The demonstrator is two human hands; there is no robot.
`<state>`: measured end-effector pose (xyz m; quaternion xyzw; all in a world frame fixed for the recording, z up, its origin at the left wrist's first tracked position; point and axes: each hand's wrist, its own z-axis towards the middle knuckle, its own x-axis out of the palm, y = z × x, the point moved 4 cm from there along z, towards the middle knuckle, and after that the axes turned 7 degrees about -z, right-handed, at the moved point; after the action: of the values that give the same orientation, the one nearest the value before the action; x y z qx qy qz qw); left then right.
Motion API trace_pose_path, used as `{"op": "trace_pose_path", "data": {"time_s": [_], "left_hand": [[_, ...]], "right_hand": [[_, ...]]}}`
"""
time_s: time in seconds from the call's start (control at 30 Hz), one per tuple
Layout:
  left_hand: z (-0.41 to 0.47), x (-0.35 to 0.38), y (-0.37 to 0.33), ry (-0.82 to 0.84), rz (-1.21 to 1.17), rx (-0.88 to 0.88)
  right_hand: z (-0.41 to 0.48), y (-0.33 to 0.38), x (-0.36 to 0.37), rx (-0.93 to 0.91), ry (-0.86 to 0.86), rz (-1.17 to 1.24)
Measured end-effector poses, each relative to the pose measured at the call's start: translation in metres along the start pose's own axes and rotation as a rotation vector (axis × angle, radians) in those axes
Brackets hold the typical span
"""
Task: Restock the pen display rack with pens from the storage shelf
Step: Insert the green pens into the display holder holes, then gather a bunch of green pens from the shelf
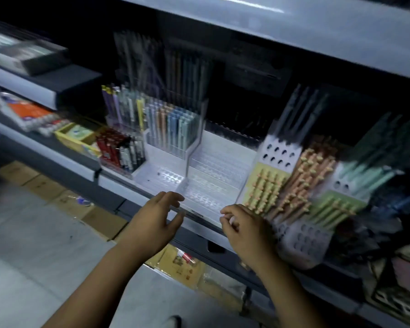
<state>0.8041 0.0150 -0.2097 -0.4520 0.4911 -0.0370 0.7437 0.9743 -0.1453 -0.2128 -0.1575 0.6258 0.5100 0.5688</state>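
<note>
A person's two bare hands hover at the front lip of a clear, stepped pen display rack (213,171) on a store shelf (199,221), its middle tiers of punched holes standing bare. The left hand (155,226) is spread, fingers loosely fanned and gripping nothing, just short of the rack's front corner; the right hand (244,229) is curled, fingertips drawn together at the shelf edge, though blur makes it impossible to tell whether it pinches anything. No pen shows in either hand, so the step under way looks like reaching in or squaring up the rack ahead of filling. Done well, that likely means steadying the light plastic tray with one hand while the other drops pens upright into single holes, working from the back row forward so that sleeves do not knock what is already seated. The rack reads as thin, glossy acrylic with a transparent upright divider (194,147), probably slippery and easy to shift. To its left, pastel pens (173,129) stand packed in a clear holder, with red and black boxed pens (121,150) in front; to its right, peach and yellow pens with knobbly toppers (301,185) lean in white perforated stands. Flattened cardboard (57,197) lies on the floor below.
</note>
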Motion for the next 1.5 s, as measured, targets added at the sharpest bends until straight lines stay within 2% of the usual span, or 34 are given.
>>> {"op": "trace_pose_path", "data": {"time_s": [0.2, 0.37, 0.7, 0.9, 1.1, 1.5], "left_hand": [[-0.035, -0.073, -0.007, -0.147, 0.114, -0.121], [-0.095, -0.162, 0.018, -0.302, 0.208, -0.303], [-0.265, -0.342, 0.098, -0.618, 0.293, -0.650], [-0.352, -0.448, 0.180, -0.727, 0.294, -0.728], [-0.393, -0.547, 0.263, -0.722, 0.278, -0.757], [-0.330, -0.656, 0.391, -0.716, 0.256, -0.752]], "right_hand": [[0.046, 0.109, -0.005, -0.367, 0.185, -0.043], [0.073, 0.224, 0.019, -0.610, 0.276, -0.070], [0.042, 0.485, 0.106, -0.984, 0.396, -0.032], [0.013, 0.648, 0.169, -1.071, 0.433, 0.012], [0.012, 0.776, 0.224, -1.072, 0.437, -0.016], [0.111, 0.889, 0.308, -1.052, 0.461, -0.014]]}}
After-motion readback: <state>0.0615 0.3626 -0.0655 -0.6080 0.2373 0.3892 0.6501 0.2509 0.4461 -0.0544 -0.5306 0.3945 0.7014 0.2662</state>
